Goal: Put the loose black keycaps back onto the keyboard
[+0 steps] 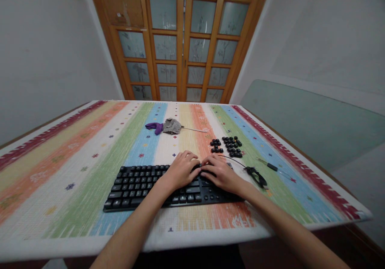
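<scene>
A black keyboard (136,184) lies along the near side of the table, its left and middle keys in place. On its right part, several key positions show bare sockets without caps. My left hand (183,168) bends over the upper right of the keyboard, thumb and fingers drawn together. Against it, from the right, my right hand (221,172) rests on the board with curled fingers. The fingertips of both hands meet near the top row; whatever is between them is too small to make out. Loose black keycaps (231,144) sit in groups behind my right hand.
A coiled black cable (255,176) with a plug lies right of the keyboard. Further right is a thin wire tool with a black handle (272,167). Beyond the keyboard lies a grey and purple cloth bundle (171,126) with a thin stick. A striped tablecloth (99,172) covers the table.
</scene>
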`<state>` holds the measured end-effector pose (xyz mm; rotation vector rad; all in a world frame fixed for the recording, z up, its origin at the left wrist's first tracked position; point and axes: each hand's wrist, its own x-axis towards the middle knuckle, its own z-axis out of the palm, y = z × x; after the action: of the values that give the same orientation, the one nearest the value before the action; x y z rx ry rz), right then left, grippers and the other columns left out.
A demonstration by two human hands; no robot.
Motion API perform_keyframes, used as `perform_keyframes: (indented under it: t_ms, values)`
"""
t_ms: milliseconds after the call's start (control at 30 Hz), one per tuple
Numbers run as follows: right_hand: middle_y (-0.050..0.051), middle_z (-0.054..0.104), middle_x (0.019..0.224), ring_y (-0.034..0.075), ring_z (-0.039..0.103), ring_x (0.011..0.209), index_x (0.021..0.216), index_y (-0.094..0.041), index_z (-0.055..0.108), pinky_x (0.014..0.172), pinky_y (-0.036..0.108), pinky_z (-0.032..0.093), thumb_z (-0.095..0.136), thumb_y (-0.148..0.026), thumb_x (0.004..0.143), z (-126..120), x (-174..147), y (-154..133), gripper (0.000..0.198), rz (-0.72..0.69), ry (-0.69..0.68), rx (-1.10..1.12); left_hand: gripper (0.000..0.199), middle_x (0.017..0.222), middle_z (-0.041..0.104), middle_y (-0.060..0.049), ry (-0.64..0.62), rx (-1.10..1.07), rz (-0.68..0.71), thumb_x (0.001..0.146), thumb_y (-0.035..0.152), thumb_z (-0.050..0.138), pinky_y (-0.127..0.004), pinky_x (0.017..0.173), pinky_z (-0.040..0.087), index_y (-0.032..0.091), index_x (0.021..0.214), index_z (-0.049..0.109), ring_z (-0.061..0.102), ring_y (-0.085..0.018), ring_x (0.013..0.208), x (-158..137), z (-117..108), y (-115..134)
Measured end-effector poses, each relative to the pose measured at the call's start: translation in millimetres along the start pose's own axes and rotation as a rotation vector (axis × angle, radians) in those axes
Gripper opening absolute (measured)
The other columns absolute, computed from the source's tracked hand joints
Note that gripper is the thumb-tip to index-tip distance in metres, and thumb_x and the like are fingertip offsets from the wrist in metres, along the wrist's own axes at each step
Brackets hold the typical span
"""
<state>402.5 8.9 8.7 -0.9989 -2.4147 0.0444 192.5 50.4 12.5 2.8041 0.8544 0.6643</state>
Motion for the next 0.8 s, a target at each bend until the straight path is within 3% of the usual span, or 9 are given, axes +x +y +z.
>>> perform_keyframes:
  t_ms: [233, 367, 800]
  values:
    - [0.011, 0.062, 0.105, 0.024, 0.053, 0.098, 0.096, -0.02, 0.075, 0.087, 0.044, 0.049, 0.054, -0.021, 0.097, -4, 0, -2, 0.022, 0.002, 0.037, -0.013, 0.013, 0.112, 0.066, -0.009, 0.01, -0.016, -0.007, 0.094, 0.027, 0.061, -0.043, 0.094, 0.046, 0.019, 0.102, 0.067, 0.052, -0.027, 0.112, 0, 3, -1]
    - [0.01, 0.063, 0.104, 0.023, 0.053, 0.093, 0.092, -0.02, 0.074, 0.083, 0.042, 0.049, 0.061, -0.023, 0.094, -1, -1, 2, 0.014, 0.053, 0.098, 0.033, 0.012, 0.114, 0.066, -0.008, 0.034, -0.059, -0.007, 0.093, 0.025, 0.061, -0.043, 0.096, 0.046, 0.02, 0.103, 0.067, 0.052, -0.026, 0.113, 1, 5, -1]
    - [0.008, 0.064, 0.102, 0.023, 0.054, 0.094, 0.086, -0.022, 0.076, 0.084, 0.042, 0.048, 0.068, -0.024, 0.09, 2, -2, 10, 0.009, 0.088, 0.086, 0.114, 0.009, 0.109, 0.068, -0.006, 0.071, -0.129, 0.031, 0.091, 0.018, 0.062, -0.041, 0.094, 0.047, 0.02, 0.09, 0.071, 0.053, -0.025, 0.11, 5, 10, 1]
